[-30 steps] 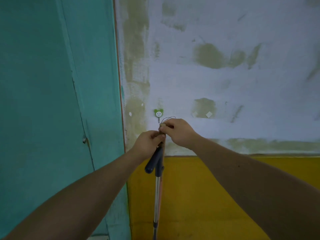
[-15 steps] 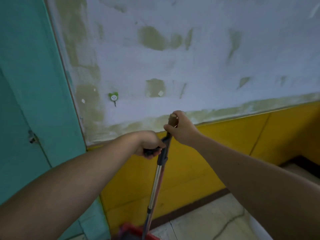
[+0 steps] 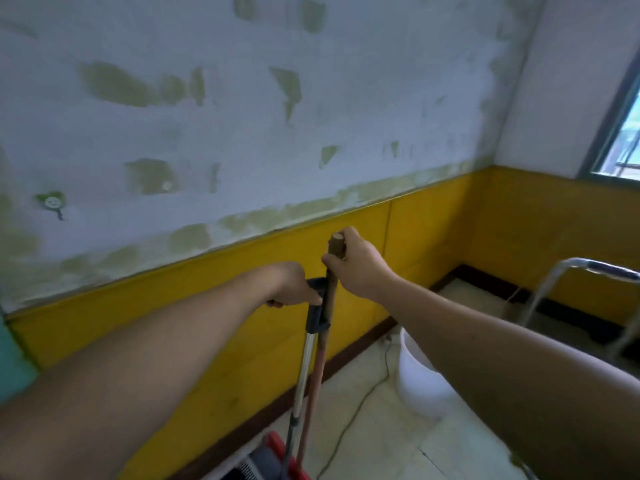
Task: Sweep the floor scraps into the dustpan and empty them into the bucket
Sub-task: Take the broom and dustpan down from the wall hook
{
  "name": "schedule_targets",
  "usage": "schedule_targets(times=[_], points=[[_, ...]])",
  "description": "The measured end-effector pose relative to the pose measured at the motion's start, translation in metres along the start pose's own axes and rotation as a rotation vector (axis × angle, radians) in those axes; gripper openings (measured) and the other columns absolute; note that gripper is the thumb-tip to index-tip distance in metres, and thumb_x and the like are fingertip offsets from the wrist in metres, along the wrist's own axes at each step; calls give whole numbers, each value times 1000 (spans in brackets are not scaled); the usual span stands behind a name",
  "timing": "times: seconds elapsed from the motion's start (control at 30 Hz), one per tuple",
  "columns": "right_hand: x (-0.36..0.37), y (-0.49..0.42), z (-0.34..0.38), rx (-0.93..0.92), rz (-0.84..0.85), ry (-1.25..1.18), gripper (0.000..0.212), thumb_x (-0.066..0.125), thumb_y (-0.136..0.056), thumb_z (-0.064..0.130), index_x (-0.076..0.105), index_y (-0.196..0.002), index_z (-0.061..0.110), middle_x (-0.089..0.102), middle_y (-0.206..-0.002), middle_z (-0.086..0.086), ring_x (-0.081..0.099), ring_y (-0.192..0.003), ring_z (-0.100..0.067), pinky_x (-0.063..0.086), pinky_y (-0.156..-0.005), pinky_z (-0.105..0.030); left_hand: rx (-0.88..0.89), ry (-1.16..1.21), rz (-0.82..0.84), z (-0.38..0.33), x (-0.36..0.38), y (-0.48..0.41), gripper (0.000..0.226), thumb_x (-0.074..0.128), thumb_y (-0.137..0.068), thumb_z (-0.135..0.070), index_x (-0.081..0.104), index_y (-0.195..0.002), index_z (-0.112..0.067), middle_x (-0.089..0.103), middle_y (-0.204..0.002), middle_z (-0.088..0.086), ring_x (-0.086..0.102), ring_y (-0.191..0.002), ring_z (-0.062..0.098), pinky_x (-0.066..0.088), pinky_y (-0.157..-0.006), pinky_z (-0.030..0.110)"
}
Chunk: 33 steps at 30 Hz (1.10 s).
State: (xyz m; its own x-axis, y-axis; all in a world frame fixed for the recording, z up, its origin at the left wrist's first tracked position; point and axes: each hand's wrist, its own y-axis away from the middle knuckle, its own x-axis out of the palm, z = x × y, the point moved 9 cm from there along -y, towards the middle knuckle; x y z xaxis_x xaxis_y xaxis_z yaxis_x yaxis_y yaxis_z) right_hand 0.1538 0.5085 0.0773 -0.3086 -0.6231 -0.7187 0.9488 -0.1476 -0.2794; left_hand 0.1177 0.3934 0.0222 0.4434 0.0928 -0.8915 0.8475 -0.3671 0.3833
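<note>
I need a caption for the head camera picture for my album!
Left hand on the dustpan handle, right hand on the broom stick, white bucket waiting nearby.

Two bare hands were in view: one left hand [image 3: 294, 289] and one right hand [image 3: 356, 263]. Two long handles stood side by side between them: one metal dustpan handle [image 3: 303, 372] with a dark grip, and one reddish broom handle [image 3: 317, 368]. One red dustpan [image 3: 273, 445] showed at the bottom edge. One white bucket [image 3: 415, 382] stood on the floor. One small green wall hook [image 3: 52, 202], one thin cable [image 3: 349, 420], one window [image 3: 623, 133], and what may have been one metal frame [image 3: 588, 268] completed the count.
</note>
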Motion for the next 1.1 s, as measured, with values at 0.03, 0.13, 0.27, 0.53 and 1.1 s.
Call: schedule_targets(times=[0.03,0.13,0.27,0.53,1.1], points=[[-12,9,-10,15,-18,20,27,58,-93,29,43,-110,13,55,-89,-5,49,-65,-15,41,-51,-29,26,-39,-3,-17,6,-1,43,56,-92,-45,42,-64,-15,37,-58,4,36,-50,22,33,-54,32],[-47,34,-40,82,-78,68,26,60,-91,29,40,-101,16,54,-84,-4,49,-63,-16,43,-52,-31,133,-153,-34,-66,20,-4,42,56,-91,-46,47,-66,-14,41,-57,4,38,-48,21,31,-49,31],[-89,67,-73,208,-167,122,27,58,-92,30,39,-103,15,53,-84,-3,53,-73,-22,43,-59,-34,307,-329,-66,-133,37,-8,23,59,-90,-33,58,-83,-12,51,-70,5,48,-64,23,36,-55,31],[-179,150,-131,538,-412,215,18,52,-95,20,36,-102,18,49,-79,4,52,-71,-14,40,-54,-25,732,-279,-140,-264,79,22,11,59,-92,-31,60,-96,-20,53,-75,-2,53,-68,16,39,-53,24],[-325,419,-216,930,-677,290,24,61,-92,31,53,-108,15,61,-98,-2,62,-85,-18,56,-76,-35,1124,-504,-152,-436,179,145,9,66,-87,-35,63,-91,-27,63,-82,-5,61,-75,12,56,-71,30]])
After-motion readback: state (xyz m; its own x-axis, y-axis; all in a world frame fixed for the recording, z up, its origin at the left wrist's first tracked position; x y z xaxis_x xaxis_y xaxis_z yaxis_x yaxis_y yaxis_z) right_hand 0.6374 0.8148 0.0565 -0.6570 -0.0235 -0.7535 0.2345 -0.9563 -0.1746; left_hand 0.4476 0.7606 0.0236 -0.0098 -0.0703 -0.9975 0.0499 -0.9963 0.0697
